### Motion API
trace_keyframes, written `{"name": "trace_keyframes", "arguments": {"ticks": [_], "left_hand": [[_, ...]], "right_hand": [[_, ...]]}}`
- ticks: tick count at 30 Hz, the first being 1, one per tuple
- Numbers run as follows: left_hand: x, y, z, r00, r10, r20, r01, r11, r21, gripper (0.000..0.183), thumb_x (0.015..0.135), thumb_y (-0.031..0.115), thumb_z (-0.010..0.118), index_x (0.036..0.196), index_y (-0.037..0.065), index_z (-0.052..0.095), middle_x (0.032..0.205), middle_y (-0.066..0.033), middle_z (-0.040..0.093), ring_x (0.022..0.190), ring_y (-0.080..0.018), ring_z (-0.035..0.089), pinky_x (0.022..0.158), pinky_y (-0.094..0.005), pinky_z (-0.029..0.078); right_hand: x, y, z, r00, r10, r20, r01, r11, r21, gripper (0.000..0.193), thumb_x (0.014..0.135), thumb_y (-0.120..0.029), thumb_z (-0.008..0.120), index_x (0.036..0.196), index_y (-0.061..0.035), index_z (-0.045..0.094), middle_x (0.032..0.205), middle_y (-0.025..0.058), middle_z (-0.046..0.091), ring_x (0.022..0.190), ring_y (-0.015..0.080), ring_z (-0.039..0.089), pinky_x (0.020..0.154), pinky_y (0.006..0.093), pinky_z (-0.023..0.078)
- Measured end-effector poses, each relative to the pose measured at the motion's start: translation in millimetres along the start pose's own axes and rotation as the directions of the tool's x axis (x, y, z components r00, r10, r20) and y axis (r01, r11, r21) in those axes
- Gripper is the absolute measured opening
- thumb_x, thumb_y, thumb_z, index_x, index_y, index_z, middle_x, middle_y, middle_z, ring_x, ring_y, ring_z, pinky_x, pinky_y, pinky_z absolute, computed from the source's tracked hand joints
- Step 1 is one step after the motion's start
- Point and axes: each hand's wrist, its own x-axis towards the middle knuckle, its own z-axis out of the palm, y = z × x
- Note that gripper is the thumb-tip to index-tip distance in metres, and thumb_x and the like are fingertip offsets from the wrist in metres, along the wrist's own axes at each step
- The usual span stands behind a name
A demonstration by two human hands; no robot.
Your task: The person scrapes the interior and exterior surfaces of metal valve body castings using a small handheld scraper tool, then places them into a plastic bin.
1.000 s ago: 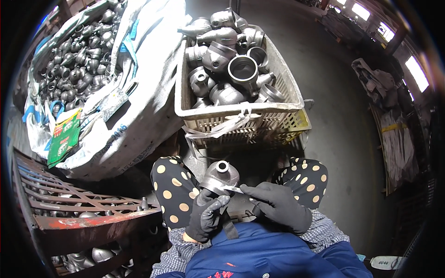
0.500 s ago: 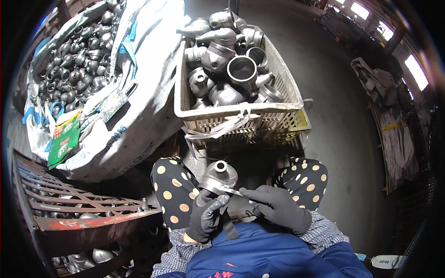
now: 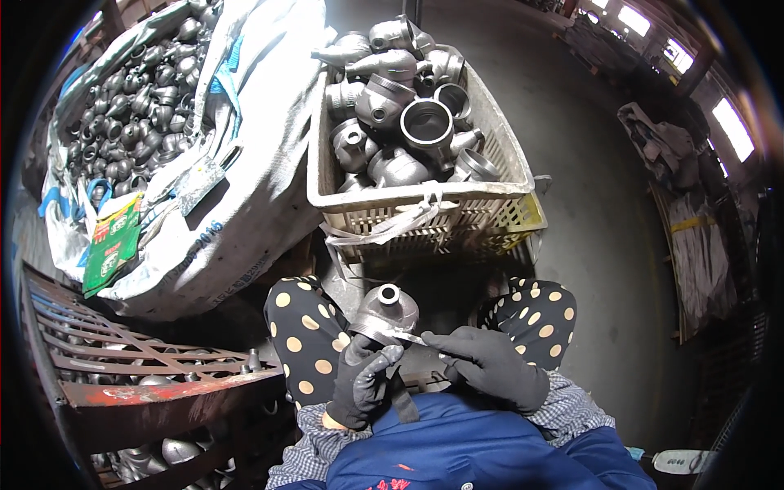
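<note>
A grey metal casting [image 3: 387,314], rounded with a short open spout on top, is held between my knees. My left hand [image 3: 358,384], in a dark glove with a pale-dusted thumb, is closed on the casting's lower rim. In my right hand [image 3: 492,369], also gloved, is a slim, pale strip-like tool [image 3: 408,336], its tip lying against the rim. The index finger stretches along the tool; the other fingers curl beneath. What kind of tool it is cannot be made out, and the casting's underside is hidden.
Ahead stands a pale plastic crate [image 3: 425,196] heaped with similar castings. A big white woven sack [image 3: 261,163] of smaller metal fittings is at the left. Nearer on that side is a rusty metal cage bin [image 3: 163,392] holding more parts. Covered stacks [image 3: 698,245] line the far right.
</note>
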Motion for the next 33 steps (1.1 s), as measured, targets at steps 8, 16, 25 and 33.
{"name": "trace_keyframes", "arguments": {"ticks": [8,16,25,33], "left_hand": [[2,-12,-2,0.998,0.063,0.031,-0.064,0.997,0.035,0.027,0.087,-0.007,0.058,0.113,-0.003,0.056,0.101,-0.006,0.066,0.09,-0.01,0.064,0.083,-0.0197,0.052],[2,-13,-4,0.998,0.053,-0.034,-0.052,0.998,0.031,0.028,0.087,-0.006,0.06,0.115,-0.004,0.057,0.099,-0.0062,0.066,0.091,-0.0111,0.065,0.083,-0.0192,0.052],[-1,1,14,0.998,0.011,-0.058,-0.003,0.992,0.125,0.021,0.086,-0.003,0.066,0.106,-0.001,0.062,0.093,-0.0028,0.065,0.084,-0.0068,0.062,0.077,-0.019,0.05],[-4,4,18,0.998,0.013,-0.064,-0.003,0.988,0.157,0.021,0.087,-0.002,0.065,0.107,-0.003,0.062,0.092,-0.0032,0.066,0.082,-0.0069,0.061,0.077,-0.0198,0.05]], "right_hand": [[-5,-8,12,0.993,0.036,-0.114,-0.041,0.999,-0.036,0.053,0.077,0.0,0.063,0.129,-0.0104,0.059,0.088,0.0097,0.063,0.076,0.0231,0.062,0.068,0.031,0.051],[-9,0,16,0.995,0.035,-0.098,-0.036,0.999,-0.003,0.05,0.079,-0.003,0.064,0.129,-0.0108,0.06,0.084,0.0102,0.062,0.074,0.023,0.062,0.066,0.0314,0.049],[-5,2,9,0.997,0.007,-0.083,-0.001,0.998,0.069,0.05,0.081,0.002,0.06,0.129,-0.0116,0.06,0.08,0.0109,0.062,0.069,0.0217,0.06,0.064,0.0306,0.049],[3,8,0,0.996,0.052,0.07,-0.069,0.964,0.256,0.046,0.086,-0.002,0.061,0.131,-0.0089,0.058,0.093,0.0099,0.067,0.076,0.0143,0.063,0.07,0.027,0.051]]}}
